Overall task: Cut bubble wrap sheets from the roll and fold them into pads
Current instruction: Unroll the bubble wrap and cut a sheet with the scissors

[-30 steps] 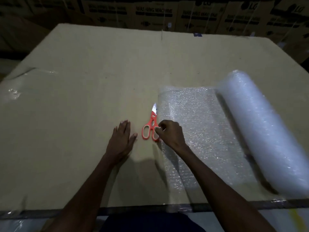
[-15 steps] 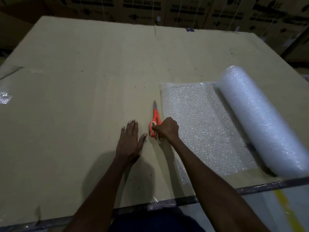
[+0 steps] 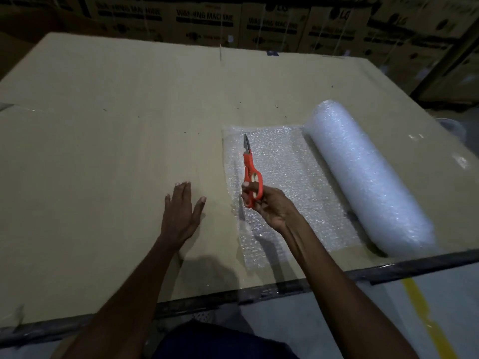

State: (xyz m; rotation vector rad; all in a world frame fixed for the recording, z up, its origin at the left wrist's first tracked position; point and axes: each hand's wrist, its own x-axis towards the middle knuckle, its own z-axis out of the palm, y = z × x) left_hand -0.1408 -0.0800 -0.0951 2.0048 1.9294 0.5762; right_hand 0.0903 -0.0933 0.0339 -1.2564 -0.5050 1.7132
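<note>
A thick roll of bubble wrap (image 3: 368, 174) lies on the right of the cardboard-covered table (image 3: 103, 151). An unrolled sheet (image 3: 287, 174) stretches from it toward the left. My right hand (image 3: 269, 206) grips the orange scissors (image 3: 251, 174) by the handles, lifted above the sheet's left part, with the closed blades pointing away from me. My left hand (image 3: 182, 212) rests flat on the cardboard, fingers spread, a little left of the sheet's edge.
Stacked washing machine cartons (image 3: 207, 19) stand behind the table. The table's dark front edge (image 3: 388, 270) runs just before me. Grey floor with a yellow line (image 3: 427, 317) shows at the lower right.
My right hand has taken the scissors off the table and raised them over the sheet. My left hand stays flat on the cardboard.
</note>
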